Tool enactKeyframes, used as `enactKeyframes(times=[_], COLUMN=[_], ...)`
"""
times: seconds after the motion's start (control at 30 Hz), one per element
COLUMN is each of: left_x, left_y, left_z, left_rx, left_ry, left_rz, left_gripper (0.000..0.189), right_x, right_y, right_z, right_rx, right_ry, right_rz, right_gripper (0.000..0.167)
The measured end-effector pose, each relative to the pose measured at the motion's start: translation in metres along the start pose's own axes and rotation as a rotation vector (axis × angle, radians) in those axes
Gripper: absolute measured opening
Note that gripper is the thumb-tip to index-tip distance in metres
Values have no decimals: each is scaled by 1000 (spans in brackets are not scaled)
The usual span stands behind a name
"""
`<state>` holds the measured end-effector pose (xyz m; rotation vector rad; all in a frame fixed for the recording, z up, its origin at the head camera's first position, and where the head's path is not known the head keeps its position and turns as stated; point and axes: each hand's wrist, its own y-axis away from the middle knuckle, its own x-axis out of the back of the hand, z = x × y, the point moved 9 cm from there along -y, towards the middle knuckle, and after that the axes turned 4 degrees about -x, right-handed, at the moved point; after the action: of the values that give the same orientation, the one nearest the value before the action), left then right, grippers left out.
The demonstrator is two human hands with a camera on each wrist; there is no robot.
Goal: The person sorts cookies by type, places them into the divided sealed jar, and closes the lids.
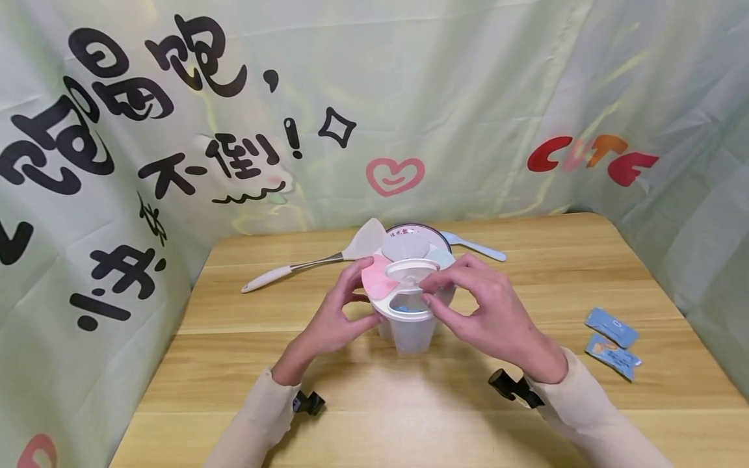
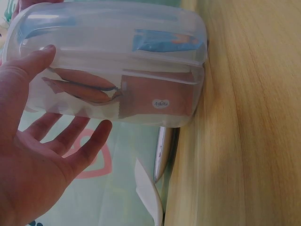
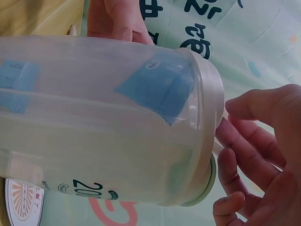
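A clear divided storage container (image 1: 412,335) with several coloured flip lids stands upright on the table. My left hand (image 1: 333,318) holds its left side, thumb (image 2: 40,61) on the near wall and fingers around the far side. The white lid flap (image 1: 411,270) is raised, uncovering the front compartment. My right hand (image 1: 488,309) pinches at the flap's edge with thumb and index finger. Beside it the pink lid (image 1: 376,279) is down. Through the walls show a blue packet (image 3: 162,89) in one compartment and brown packets (image 2: 155,94) in another.
Behind the container lie a white-handled spatula (image 1: 318,261), a dark-rimmed plate (image 1: 430,231) and a light blue utensil (image 1: 482,249). Two blue packets (image 1: 611,327) lie on the table at right. A printed curtain (image 1: 480,130) hangs around the table's back and sides.
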<state>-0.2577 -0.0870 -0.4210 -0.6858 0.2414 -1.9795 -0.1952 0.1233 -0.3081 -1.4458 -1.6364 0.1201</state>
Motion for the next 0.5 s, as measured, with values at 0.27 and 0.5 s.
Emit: enactKeyframes(times=[0.27,0.5], left_x=[0,0], left_y=[-1,-1], left_z=[1,2], left_rx=[-4,-9], left_ry=[-2,-7], left_rz=[0,-5], left_gripper=[95,95], right_x=[-10,-18], right_y=[-5,-13], right_z=[-8,-21], right_rx=[28,51], right_ry=[54,78], right_rz=[-81,-132], right_gripper=[24,26])
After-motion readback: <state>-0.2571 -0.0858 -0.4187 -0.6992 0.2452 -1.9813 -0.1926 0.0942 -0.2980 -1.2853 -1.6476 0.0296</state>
